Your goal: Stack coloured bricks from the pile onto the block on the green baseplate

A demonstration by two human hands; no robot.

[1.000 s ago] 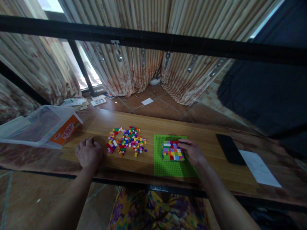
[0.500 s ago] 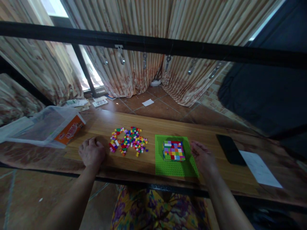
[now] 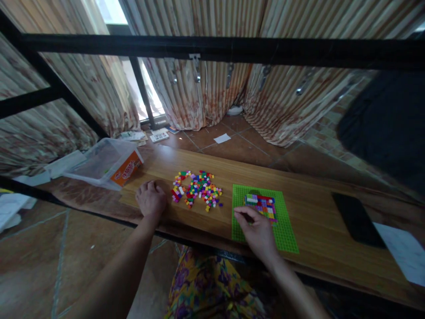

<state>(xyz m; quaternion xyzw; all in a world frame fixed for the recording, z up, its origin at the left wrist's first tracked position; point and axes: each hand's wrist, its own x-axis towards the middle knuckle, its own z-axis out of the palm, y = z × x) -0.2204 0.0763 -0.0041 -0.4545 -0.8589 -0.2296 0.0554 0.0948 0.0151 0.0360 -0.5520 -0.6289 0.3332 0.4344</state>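
My left hand rests on the wooden tabletop, fingers loosely bent and apart, with no object visible in it. Just right of it lies a loose pile of small coloured toy bricks. My right hand hovers over the green baseplate, thumb and forefinger pinched together at its left side. Whether a tiny piece sits between those fingertips cannot be made out. On the baseplate stands a rectangular block built of multicoloured bricks; my right hand hides its lower left part.
A clear plastic box with an orange label stands at the table's left. To the right lie a black phone-like slab and a white sheet of paper. A dark metal bar crosses beyond the table.
My right hand has moved left from beside the baseplate to over it, now covering part of the brick block. The view has turned right; my left hand stays beside the pile.
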